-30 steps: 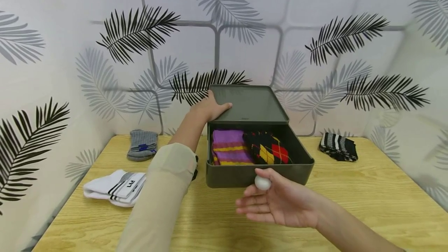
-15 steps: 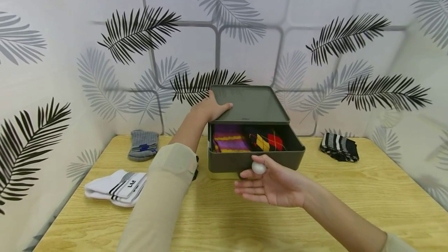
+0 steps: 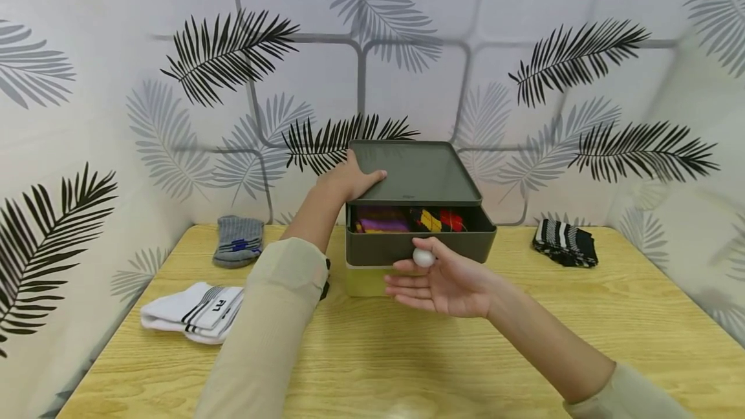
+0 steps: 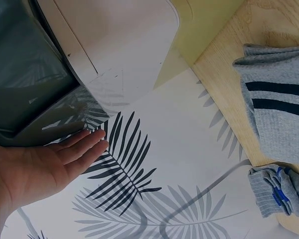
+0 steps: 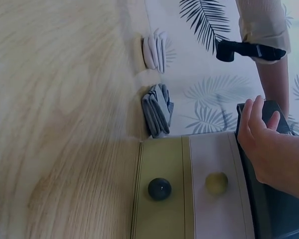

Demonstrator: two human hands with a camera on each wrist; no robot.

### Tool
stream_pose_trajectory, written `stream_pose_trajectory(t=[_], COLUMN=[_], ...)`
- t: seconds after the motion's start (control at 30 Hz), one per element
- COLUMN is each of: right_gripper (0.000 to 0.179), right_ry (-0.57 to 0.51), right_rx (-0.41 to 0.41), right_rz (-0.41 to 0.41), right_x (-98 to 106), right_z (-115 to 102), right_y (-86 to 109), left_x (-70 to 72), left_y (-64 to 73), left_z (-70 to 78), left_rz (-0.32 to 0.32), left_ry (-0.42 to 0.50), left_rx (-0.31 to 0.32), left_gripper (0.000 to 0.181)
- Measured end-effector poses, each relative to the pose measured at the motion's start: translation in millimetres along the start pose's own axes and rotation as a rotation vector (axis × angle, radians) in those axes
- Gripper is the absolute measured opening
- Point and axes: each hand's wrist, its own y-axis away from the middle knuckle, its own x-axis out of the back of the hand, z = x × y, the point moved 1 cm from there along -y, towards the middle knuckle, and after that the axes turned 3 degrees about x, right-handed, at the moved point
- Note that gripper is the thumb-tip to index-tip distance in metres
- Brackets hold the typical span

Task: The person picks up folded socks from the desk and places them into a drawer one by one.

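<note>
in right grip [image 3: 453, 283], white knob [image 3: 423, 258] of dark drawer [image 3: 375, 249]

Home-like room, exact kind unclear | leaf-print wall [image 3: 419, 99] | folded socks [image 3: 238, 242]

Dk grey drawer [image 3: 377, 250] w/ rd white knob [image 3: 423, 258], part-open, purple & argyle socks [image 3: 436, 220] inside, under unit's grey top [image 3: 413, 170]

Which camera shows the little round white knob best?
The head view: the white knob shows plainly between the right hand's thumb and fingers, against the grey drawer. The left wrist and right wrist views don't show it.
</note>
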Motion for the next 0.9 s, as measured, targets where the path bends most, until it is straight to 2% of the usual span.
stream_pose_trajectory(t=[0.5,0.7,0.77,0.9], right_gripper=[0.047,0.045,0.046,0.060], right_ry=[-0.016,-0.074,-0.026,0.191], right_rx=[0.026,0.048,0.057,0.057], right_rz=[0.051,0.090,0.100,0.107], right_x=[19,21,21,22], right_z=[-23,-29,-28,-21], right_y=[-34.0,-41.1,-41.7,-38.4], left_x=[-2.1,-1.8,-1.5,-1.9], left_y=[-3.5,-2.9,-2.3,-1.8], left_z=[-1.1,-0.2,-0.1,0.1], left_rz=[-0.008,-0.006,-0.006,-0.008], left_ry=[0.011,0.007,0.006,0.005], left_rx=[0.009,0.005,0.007,0.009], left_gripper=[0.090,0.090,0.090,0.090])
